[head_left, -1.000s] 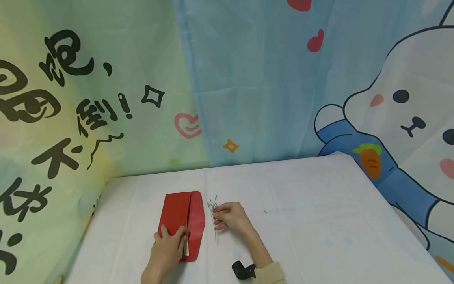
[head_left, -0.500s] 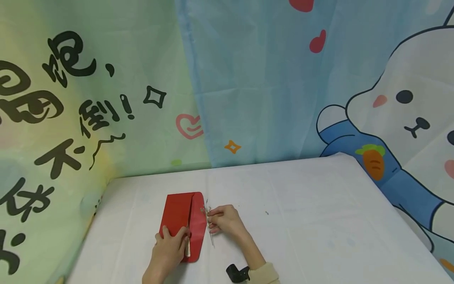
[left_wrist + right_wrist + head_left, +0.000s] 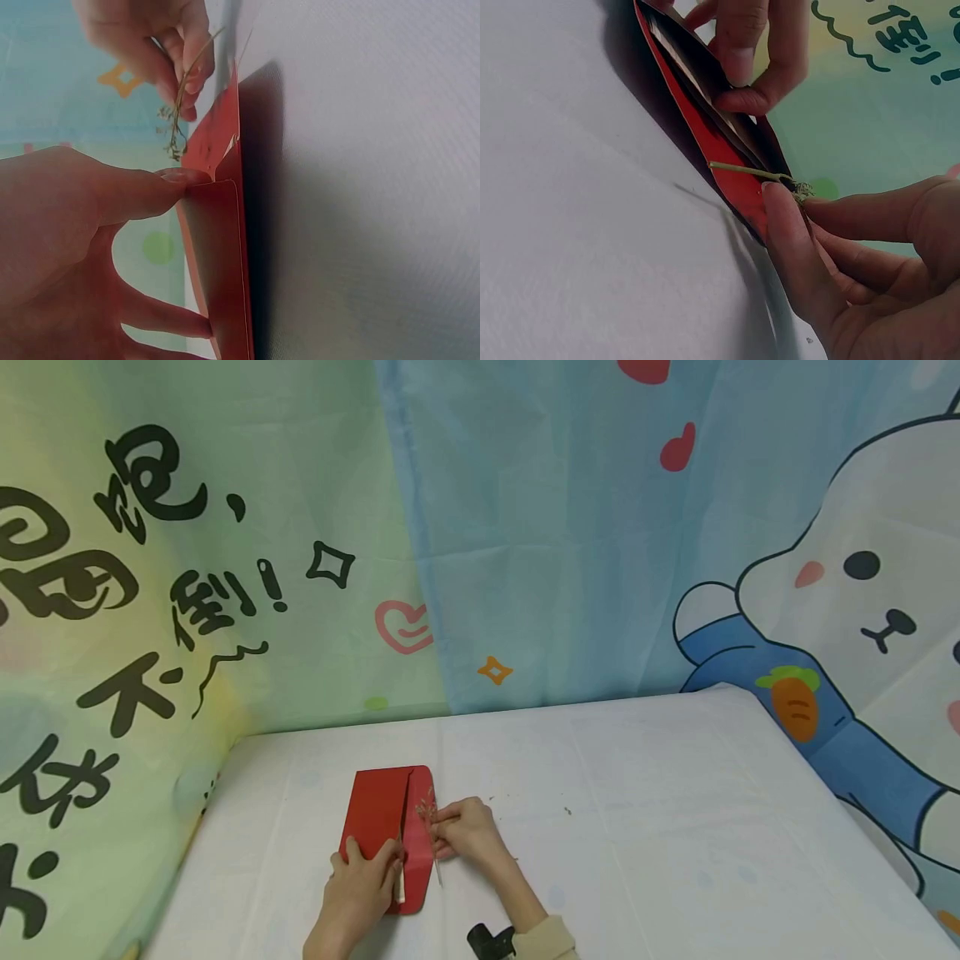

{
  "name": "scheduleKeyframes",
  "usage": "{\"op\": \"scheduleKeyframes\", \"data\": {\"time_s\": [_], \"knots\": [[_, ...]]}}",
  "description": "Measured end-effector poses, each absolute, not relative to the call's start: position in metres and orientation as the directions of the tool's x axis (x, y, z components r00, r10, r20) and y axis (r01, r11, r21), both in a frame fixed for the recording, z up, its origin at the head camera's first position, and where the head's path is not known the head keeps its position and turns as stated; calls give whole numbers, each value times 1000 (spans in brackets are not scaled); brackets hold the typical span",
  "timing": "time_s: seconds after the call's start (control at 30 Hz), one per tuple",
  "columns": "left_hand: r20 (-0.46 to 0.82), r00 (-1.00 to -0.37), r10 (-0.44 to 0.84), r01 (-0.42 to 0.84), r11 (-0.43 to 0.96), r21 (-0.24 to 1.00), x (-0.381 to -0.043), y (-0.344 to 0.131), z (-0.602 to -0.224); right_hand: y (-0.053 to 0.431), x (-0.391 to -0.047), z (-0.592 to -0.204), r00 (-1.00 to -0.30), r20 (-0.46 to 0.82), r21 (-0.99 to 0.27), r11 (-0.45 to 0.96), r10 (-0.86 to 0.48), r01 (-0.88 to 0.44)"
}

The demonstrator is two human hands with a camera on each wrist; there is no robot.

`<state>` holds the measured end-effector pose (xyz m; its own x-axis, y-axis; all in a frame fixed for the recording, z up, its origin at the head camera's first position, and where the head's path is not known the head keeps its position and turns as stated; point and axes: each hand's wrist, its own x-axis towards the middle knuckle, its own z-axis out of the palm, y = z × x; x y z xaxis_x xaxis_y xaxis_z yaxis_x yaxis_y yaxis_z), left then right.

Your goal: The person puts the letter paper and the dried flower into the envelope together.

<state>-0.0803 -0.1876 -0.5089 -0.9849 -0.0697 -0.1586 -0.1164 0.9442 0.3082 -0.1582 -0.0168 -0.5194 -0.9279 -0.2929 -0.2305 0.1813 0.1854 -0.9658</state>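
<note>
A red paper envelope point(image 3: 377, 802) lies on the white-covered table with its flap point(image 3: 417, 881) folded out to the right. My left hand point(image 3: 352, 893) holds it, thumb and a finger pinching the lip of its opening while other fingers rest on its front. Cream-coloured paper point(image 3: 694, 71) shows inside the pocket in the right wrist view. Between thumb and fingertips, my right hand point(image 3: 467, 833) pinches a small sprig of dried flowers point(image 3: 178, 116). The flower heads overlap the flap in the head view, and the stem point(image 3: 742, 170) points back toward my body.
Tiny dry crumbs point(image 3: 567, 811) lie on the white tablecloth point(image 3: 637, 860) to the right. A black wrist camera point(image 3: 489, 941) sits at my right cuff. Behind the table hangs a printed curtain point(image 3: 540, 568) with a cartoon bear.
My right hand has moved left with the sprig, from beside the envelope to over its flap. My left hand keeps its grip on the envelope.
</note>
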Motion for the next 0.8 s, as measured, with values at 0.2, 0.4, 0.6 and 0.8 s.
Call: {"op": "scheduleKeyframes", "data": {"time_s": [0.2, 0.4, 0.6, 0.8], "knots": [[-152, -986, -62, -108, 943, 314, -80, -187, -508, -21, -159, -520, -932, -220, -966, 199, -288, 166], [-146, -987, -63, -106, 944, 313, -79, -187, -508, -25, -158, -526, -928, -240, -960, 209, -284, 185], [-142, -988, -63, -104, 946, 307, -79, -187, -508, -30, -158, -527, -931, -245, -955, 234, -269, 184], [-149, -987, -63, -106, 947, 304, -79, -187, -508, -35, -155, -526, -947, -212, -941, 312, -241, 132]]}}
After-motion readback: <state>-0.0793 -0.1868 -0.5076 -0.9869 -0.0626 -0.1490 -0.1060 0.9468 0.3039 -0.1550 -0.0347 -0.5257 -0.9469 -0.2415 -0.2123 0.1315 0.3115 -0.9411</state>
